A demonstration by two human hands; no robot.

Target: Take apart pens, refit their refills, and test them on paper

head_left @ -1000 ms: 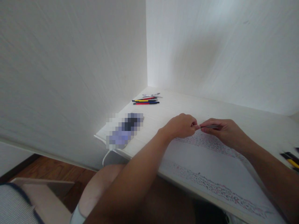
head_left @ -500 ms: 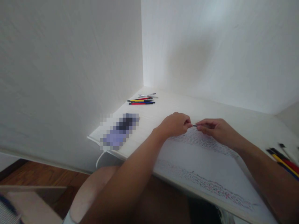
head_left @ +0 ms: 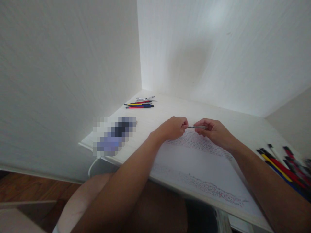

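My left hand point(head_left: 173, 128) and my right hand point(head_left: 212, 130) meet over the top of a sheet of paper point(head_left: 187, 158). Between them runs a thin pen point(head_left: 191, 127), dark near the left fingers and pale grey at the right ones. My right thumb and fingers pinch its paler part. The left fingers are curled closed around the other end, which they hide. Rows of handwriting cover the upper and lower parts of the sheet, with a blank band in the middle.
Several pens point(head_left: 139, 104) lie in the far left corner of the white desk point(head_left: 228, 115). A pixelated purple object point(head_left: 111, 140) rests at the left edge, a white cable point(head_left: 91, 166) below it. Many coloured pens point(head_left: 283, 165) lie by my right forearm. Walls enclose the left and back.
The view has swung right, so the desk items appear farther left and more pens show on the right. My hands are slightly farther apart, exposing more of the pen between them.
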